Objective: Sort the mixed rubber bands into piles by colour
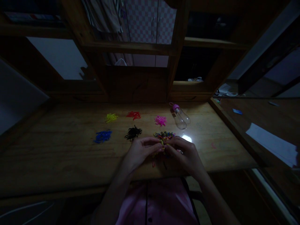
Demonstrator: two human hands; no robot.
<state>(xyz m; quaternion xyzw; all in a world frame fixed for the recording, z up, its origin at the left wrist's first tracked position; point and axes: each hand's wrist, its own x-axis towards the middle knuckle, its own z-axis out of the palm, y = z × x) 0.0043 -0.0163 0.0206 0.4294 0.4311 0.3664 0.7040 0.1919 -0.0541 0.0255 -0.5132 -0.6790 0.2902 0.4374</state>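
Note:
My left hand (146, 149) and my right hand (184, 151) meet over the wooden tabletop, fingertips pinched. Between them they grip a yellow rubber band (162, 143). Just beyond and under my fingers lies a heap of mixed-colour rubber bands (164, 135), partly hidden by the hands. Sorted piles lie further off: blue bands (103, 136), black bands (133, 133), yellow bands (111, 117), red bands (133, 115) and pink bands (160, 120). A few loose bands rest near the table's front edge, below my hands.
A clear bulb-shaped bottle (181, 118) with a pink cap lies behind my right hand. One stray pink band (213, 145) is to the right. Wooden shelving (131, 48) rises behind the table. White paper (272, 143) is on the brown surface at the right.

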